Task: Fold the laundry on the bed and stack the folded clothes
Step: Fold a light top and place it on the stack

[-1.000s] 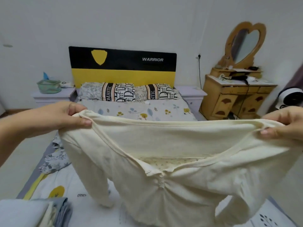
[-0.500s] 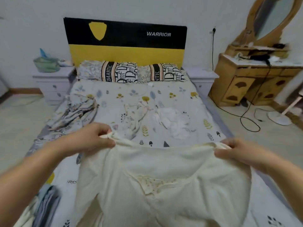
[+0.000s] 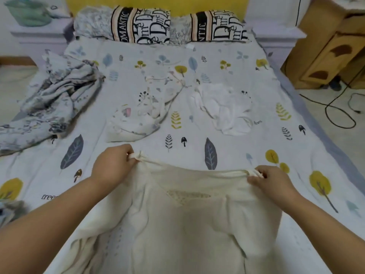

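Observation:
A cream long-sleeved top (image 3: 183,220) lies spread on the near part of the bed (image 3: 227,153), neckline facing away from me. My left hand (image 3: 112,165) pinches its left shoulder edge. My right hand (image 3: 270,181) pinches the right shoulder edge. A white printed garment (image 3: 138,115) lies crumpled at mid-bed, and a plain white garment (image 3: 225,109) is bunched to its right. A corner of a folded stack (image 3: 9,210) shows at the left edge.
A grey floral blanket (image 3: 49,99) is heaped on the bed's left side. Two lettered pillows (image 3: 177,26) lie at the head. A wooden dresser (image 3: 331,48) stands to the right, with a black cable (image 3: 335,107) on the floor. A green basket (image 3: 27,12) sits on the left nightstand.
The cream top came down from chest height onto the bed. Both hands lowered with it, still pinching the shoulders. My view tilted down toward the bed.

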Available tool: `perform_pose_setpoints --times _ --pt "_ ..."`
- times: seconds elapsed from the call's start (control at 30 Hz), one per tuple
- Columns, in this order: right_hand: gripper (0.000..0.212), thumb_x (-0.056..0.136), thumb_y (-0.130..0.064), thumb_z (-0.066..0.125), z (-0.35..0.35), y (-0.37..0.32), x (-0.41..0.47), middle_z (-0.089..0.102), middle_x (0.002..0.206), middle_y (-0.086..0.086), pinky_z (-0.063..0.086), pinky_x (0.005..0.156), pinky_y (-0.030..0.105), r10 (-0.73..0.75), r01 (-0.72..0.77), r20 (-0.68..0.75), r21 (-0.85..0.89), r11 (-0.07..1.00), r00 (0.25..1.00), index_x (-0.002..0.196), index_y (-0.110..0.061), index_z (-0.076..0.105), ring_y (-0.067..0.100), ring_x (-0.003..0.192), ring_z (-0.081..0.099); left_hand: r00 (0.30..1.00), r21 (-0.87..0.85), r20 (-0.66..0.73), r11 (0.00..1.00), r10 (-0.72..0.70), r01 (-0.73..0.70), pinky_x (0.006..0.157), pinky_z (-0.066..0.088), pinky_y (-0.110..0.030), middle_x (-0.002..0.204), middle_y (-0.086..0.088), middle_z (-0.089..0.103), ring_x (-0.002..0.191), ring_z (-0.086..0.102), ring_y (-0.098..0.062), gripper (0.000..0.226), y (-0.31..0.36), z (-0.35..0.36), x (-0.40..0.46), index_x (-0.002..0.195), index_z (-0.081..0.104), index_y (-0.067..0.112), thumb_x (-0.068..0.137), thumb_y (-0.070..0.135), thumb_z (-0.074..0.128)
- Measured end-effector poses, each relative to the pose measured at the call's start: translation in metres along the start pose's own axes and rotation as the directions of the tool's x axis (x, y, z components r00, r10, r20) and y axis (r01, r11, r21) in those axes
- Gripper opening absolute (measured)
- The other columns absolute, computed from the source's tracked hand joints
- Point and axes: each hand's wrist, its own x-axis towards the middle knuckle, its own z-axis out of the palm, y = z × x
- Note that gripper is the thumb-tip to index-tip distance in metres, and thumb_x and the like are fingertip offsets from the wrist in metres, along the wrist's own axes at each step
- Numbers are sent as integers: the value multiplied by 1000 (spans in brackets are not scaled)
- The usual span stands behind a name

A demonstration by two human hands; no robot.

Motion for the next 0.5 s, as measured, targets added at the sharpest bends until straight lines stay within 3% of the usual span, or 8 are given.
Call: perform_pose_setpoints --times 0.1,0.2,0.37,0.43,0.5 --pt "37 84 -12 65 18 3 46 43 55 -2 25 51 31 -20 19 -28 -24 1000 999 54 -17 43 13 53 39 998 92 -49 996 27 -22 53 28 -30 72 -8 60 66 48 -23 18 -7 31 31 78 59 7 86 23 61" --pt "27 84 -14 65 37 5 90 50 60 -3 28 50 28 -46 39 -68 -105 994 997 60 -18 51 16 60 47 998 176 -47 984 30 -21 55 28 -31 75 -11 59 68 45 -24 20 -16 62 62 75 55 8 88 24 59" --pt "9 88 -15 58 76 16 144 62 85 12 33 64 31 -83 48 -143 -234 971 986 84 -8 60 32 86 55 991 259 -54 956 -125 135 55 28 -30 81 -16 59 70 47 -28 22 -28 109 97 75 49 10 92 24 54" --pt "20 91 -14 53 90 23 156 59 109 18 39 75 35 -34 -1 -112 -299 954 993 107 -7 61 35 104 52 983 276 -28 944 -180 180 64 34 -33 95 -20 60 80 51 -32 15 -25 123 103 87 54 7 92 21 49" --pt "45 90 -16 54 99 26 155 43 134 20 34 97 41 20 -53 -107 -319 946 994 134 -9 45 36 125 37 976 346 20 917 -219 198 86 36 -40 118 -22 52 108 48 -37 28 -15 134 101 115 51 6 92 22 48"
